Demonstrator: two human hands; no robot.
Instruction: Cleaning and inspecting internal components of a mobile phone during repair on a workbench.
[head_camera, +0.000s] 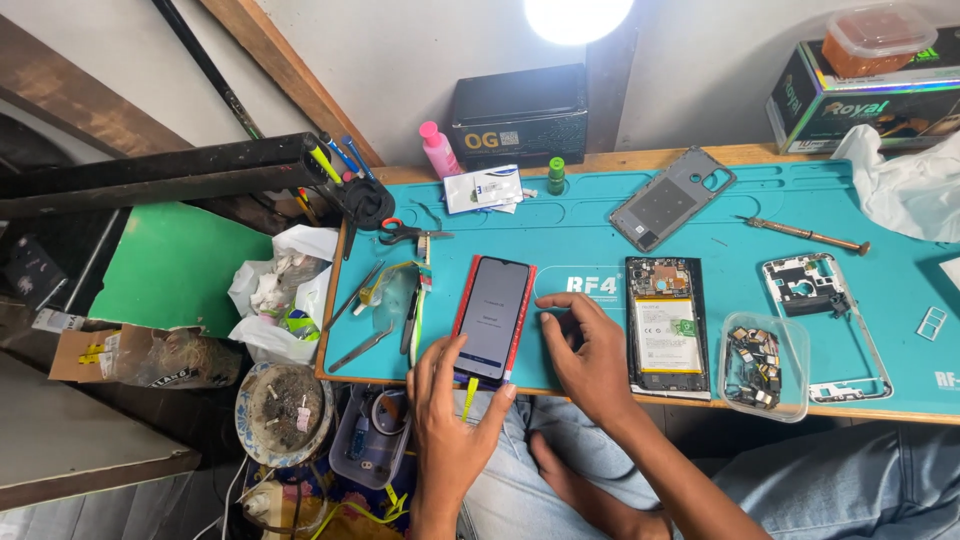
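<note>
Two hands frame the red-cased phone (493, 318): left hand (447, 415) steadying its bottom edge, right hand (590, 352) beside it, fingers spread flat; press evenly.

Bare mat (590, 240) above phone (493, 318); tweezers (362, 348) crowd its left.

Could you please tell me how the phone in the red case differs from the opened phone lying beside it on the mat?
The phone in the red case is closed up, its screen facing up, and both the left hand and right hand are on it or right beside it. The opened phone has its back off, showing battery and circuit board, and no hand touches it. Both lie flat on the teal mat.
</note>
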